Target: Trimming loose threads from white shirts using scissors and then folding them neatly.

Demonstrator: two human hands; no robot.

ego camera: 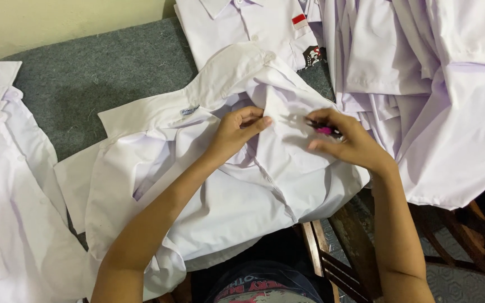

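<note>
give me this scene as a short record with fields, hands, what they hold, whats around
left hand: pinches a fold of the white shirt spread in front of the person
right hand: holds a small pink-handled tool against the same shirt; kind of tool too small to tell
surface: grey felt-like cover
around: shirt with red and white chest patch behind, pile of white shirts at right, more white shirts at left

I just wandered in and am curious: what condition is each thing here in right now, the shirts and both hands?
Middle white shirt: spread open, rumpled, collar up.
Left hand: pinching the shirt's fabric.
Right hand: closed on a small pink-handled tool.
Badged shirt: lying flat, buttoned.
Shirt pile: heaped, draped over the edge.
Left shirt: laid flat.
</note>
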